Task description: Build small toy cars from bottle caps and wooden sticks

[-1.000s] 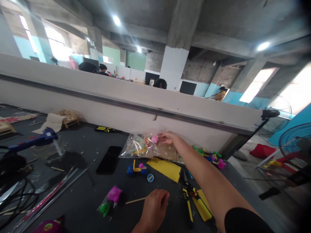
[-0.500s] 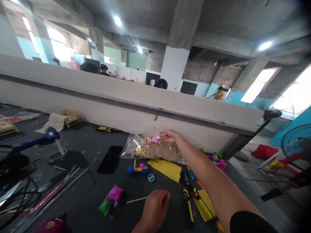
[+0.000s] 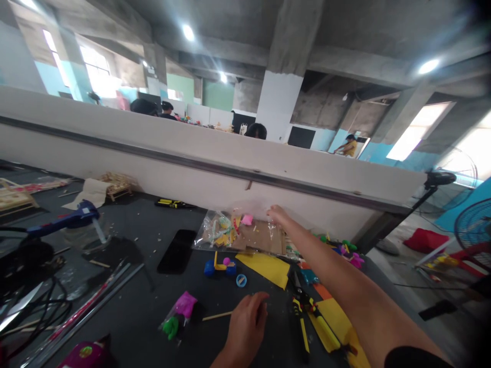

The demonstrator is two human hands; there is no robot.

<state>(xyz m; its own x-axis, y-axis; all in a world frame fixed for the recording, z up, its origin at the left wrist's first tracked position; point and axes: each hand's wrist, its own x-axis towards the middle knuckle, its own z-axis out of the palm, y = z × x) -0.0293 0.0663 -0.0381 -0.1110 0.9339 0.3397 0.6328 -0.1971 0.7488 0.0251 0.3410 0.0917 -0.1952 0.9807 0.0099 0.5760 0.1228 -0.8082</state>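
Note:
My right hand (image 3: 279, 215) reaches to the back of the table, at the right end of a clear plastic bag (image 3: 264, 237). Its fingers are loosely bent and partly apart, with nothing visible in them. A pink piece (image 3: 247, 220) lies at the bag, left of that hand, among small yellow and pale pieces. My left hand (image 3: 245, 327) rests low in front, fingers loosely curved and holding nothing visible. Beside it lies a thin wooden stick (image 3: 217, 316). Beyond are a blue and yellow piece with a pink ball (image 3: 220, 267) and a small blue pencil sharpener (image 3: 241, 280).
Yellow-handled pliers (image 3: 301, 317) and yellow sheets (image 3: 264, 268) lie near my right arm. Left are a black phone (image 3: 176, 251), a blue glue gun (image 3: 82, 212) and bagged purple and green pieces (image 3: 186, 305). A low white partition (image 3: 184, 138) runs behind.
My right hand has drawn back to the right from the pink piece, which stays at the bag. My left hand's fingers have loosened. The view has shifted slightly.

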